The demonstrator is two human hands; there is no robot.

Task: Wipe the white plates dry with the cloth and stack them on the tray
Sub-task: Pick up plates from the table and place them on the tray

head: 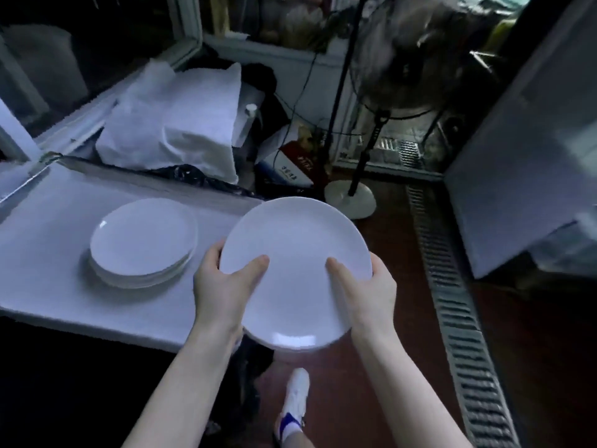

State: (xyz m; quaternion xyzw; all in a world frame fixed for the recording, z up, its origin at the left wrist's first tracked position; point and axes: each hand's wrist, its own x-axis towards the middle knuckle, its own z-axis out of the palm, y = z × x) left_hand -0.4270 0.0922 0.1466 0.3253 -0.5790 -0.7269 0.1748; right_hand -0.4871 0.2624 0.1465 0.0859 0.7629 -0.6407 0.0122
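Both hands grip one white plate (pixel 295 273) by its sides: left hand (pixel 223 286) and right hand (pixel 371 292) with thumbs on top, fingers curled under the rim. Plate held off the surface (pixel 48 240) edge, right of plate stack (pixel 143 242). Plate looks clean, glossy.

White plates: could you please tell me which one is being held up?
The round white plate gripped between left hand and right hand; the other white plates lie stacked on the white surface.
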